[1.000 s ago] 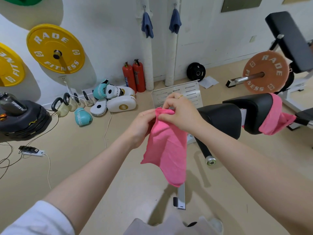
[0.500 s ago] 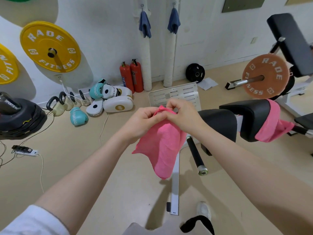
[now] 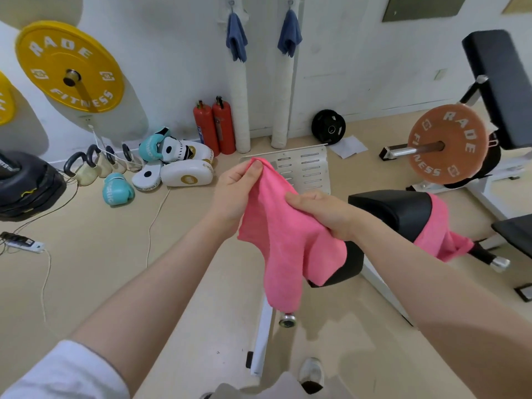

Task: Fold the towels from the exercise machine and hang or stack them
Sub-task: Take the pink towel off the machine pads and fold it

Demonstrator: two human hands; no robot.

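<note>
A pink towel (image 3: 283,246) hangs in front of me, held by both hands. My left hand (image 3: 234,194) pinches its top corner between thumb and fingers. My right hand (image 3: 325,211) grips the towel's edge lower and to the right, fingers curled round the cloth. The towel's lower part droops toward the floor. A second pink towel (image 3: 439,234) is draped over the black padded roller (image 3: 403,211) of the exercise machine at the right. Two blue towels (image 3: 236,38) (image 3: 289,36) hang from hooks on the far wall.
A white machine frame bar (image 3: 263,338) runs along the floor below the towel. An orange weight plate (image 3: 447,144) and black bench pads stand at the right. Red fire extinguishers (image 3: 214,126), boxing gloves and pads, kettlebells and a power strip (image 3: 24,243) lie left.
My hands have moved apart: the left keeps the top corner raised, the right has slid down and rightward along the towel's edge, spreading the cloth. The view has shifted slightly.
</note>
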